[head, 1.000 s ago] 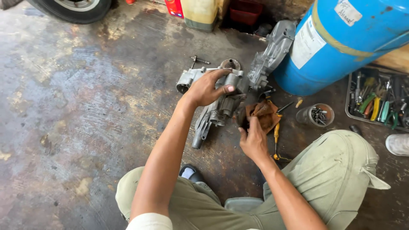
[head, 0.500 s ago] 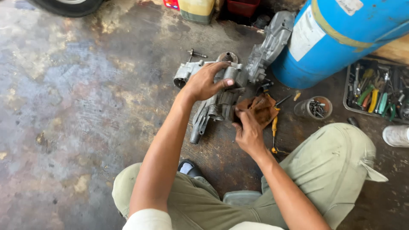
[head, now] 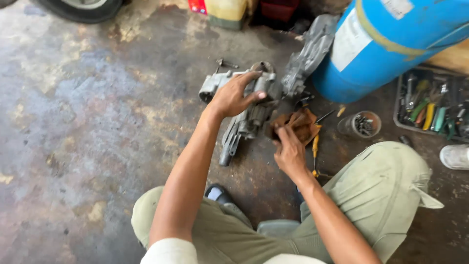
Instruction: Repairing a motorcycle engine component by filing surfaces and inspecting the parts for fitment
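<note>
The metal assembly (head: 244,110) lies on the floor (head: 88,146) in front of the person's knees, with the left hand (head: 233,95) on top of it. Just right of it lies a rag (head: 299,124), the right hand (head: 289,151) at its near edge. Farther right stands a small cup (head: 360,124) of parts, then a tool tray (head: 432,105). Behind them lies a cylinder (head: 391,44).

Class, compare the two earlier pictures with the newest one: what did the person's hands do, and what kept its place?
Little changed. The left hand keeps its grip on the grey metal part on the floor. The right hand stays at the brown rag beside it, fingers shifted slightly. The blue drum, small cup of screws and tool tray lie where they were; only the camera moved a little.
</note>
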